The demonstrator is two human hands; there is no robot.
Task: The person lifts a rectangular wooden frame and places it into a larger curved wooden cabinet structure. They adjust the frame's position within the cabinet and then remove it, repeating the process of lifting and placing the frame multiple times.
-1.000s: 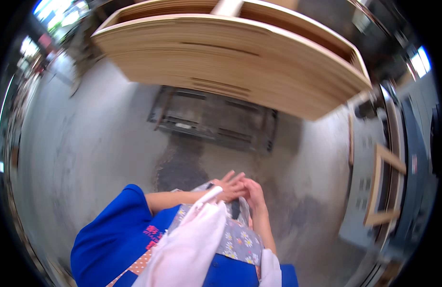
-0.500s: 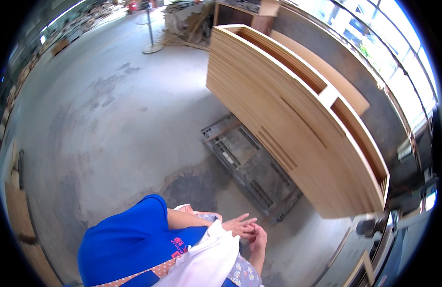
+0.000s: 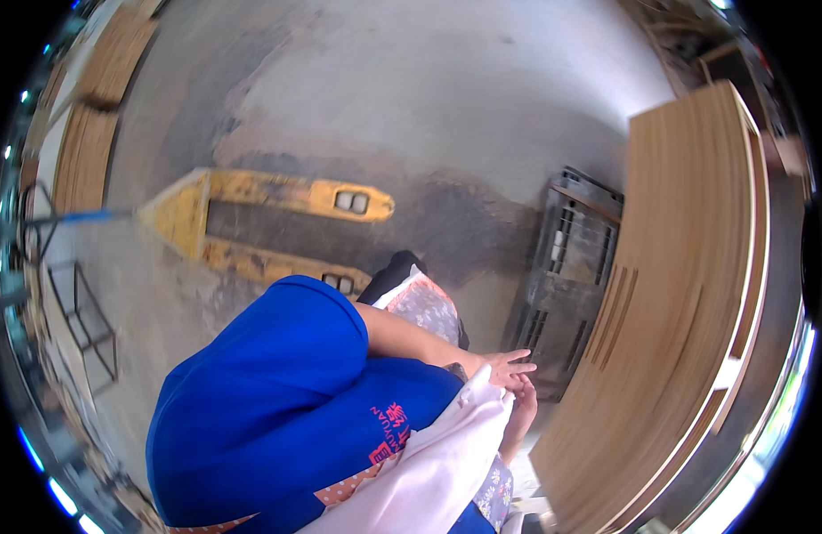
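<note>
My left hand is in front of my body with its fingers stretched out and apart, and I see nothing in it. Close under it, my right hand touches or nearly touches the left fingers. Its own fingers are partly hidden, so their closure is unclear. A white cloth hangs over my front, beside both wrists. To the right of my hands stands a tall stack of wood panels on edge, with long slots in the face. A dark grey pallet lies on the floor by its base.
A yellow pallet jack rests on the concrete floor at left, forks toward my feet. Stacked boards stand at the far left, near a dark metal frame. A wall with bright windows runs along the right rim.
My view has swung left and down. The pallet jack has come into sight, and the panel stack now appears farther right. My hands stay together in front of me.
</note>
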